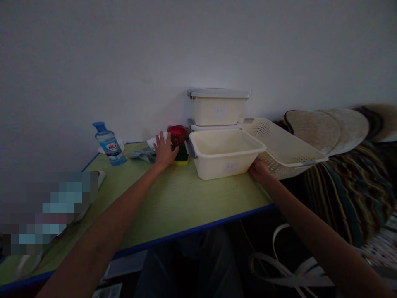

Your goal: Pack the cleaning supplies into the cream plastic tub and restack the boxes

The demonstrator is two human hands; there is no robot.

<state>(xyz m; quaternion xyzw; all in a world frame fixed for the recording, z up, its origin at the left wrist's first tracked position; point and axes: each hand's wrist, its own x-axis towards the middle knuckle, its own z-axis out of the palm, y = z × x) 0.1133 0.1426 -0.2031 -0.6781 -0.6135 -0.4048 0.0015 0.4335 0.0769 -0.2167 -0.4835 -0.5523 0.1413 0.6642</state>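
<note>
My left hand [165, 152] reaches over the back of the table with its fingers spread and holds nothing. Close beside it are a yellow and dark green sponge [182, 157], a grey-blue cloth [143, 155], a white crumpled piece [152, 142] and a red and brown woven-looking round item [177, 134]. An open cream plastic storage box [228, 162] stands on the table, its inside visible at the top. At that box's lower right corner my right hand [260, 170] is closed against its side, the fingertips partly hidden.
Behind the box are stacked lidded boxes [218, 109] by the wall. A perforated cream basket [285, 147] sits right, overhanging the table [186, 207]. A blue bottle [111, 147] stands left. A striped cover [347, 190] and white straps [288, 273] lie beyond the right edge.
</note>
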